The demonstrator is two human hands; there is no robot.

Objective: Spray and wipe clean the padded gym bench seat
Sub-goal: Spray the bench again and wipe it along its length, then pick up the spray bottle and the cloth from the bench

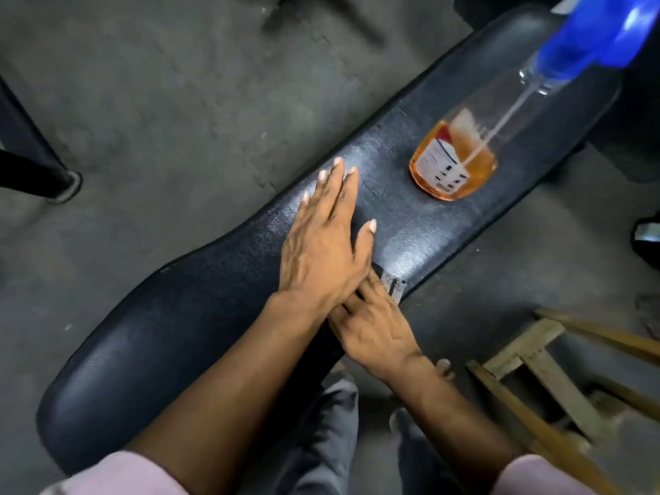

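The black padded bench seat point(200, 316) runs diagonally from lower left to upper right. A clear spray bottle point(455, 162) with orange liquid and a blue trigger head stands upright on its far part. My left hand point(321, 248) lies flat, palm down, on the middle of the pad with its fingers spread and nothing in it. My right hand point(375, 330) rests at the pad's near edge, fingers stretched out, their tips hidden under my left palm. A small grey-white striped patch point(393, 284) shows beside those fingers; I cannot tell what it is.
Bare concrete floor point(160, 101) surrounds the bench. A wooden stool frame point(528, 355) stands close on the right. A dark metal leg with a foot point(64, 184) reaches in from the left. My grey trouser legs point(332, 441) are below the pad.
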